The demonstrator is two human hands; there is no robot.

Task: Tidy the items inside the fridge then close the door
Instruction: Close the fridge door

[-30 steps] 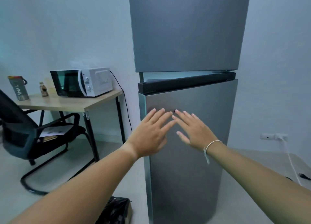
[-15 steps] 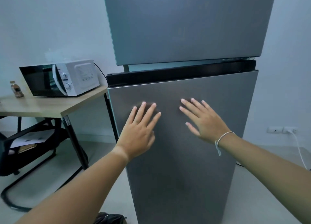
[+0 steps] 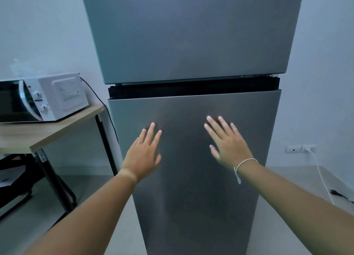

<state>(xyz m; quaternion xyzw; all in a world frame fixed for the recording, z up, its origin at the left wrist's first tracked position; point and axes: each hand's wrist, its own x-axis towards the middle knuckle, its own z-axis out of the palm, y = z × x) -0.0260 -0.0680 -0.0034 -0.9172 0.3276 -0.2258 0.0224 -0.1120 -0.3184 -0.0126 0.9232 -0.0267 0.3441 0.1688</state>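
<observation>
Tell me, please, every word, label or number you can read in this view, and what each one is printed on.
None can be read.
Label on the microwave side panel: print too blurred.
Marks around the microwave's two dials: too small.
Fridge doors: no visible text.

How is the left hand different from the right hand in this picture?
The left hand lies nearer the lower door's left edge, the right hand nearer its middle. The right hand's fingertips reach higher than the left hand's. The right wrist wears a white string bracelet; the left wrist is bare. Both are open, flat and empty against the closed lower door.
</observation>
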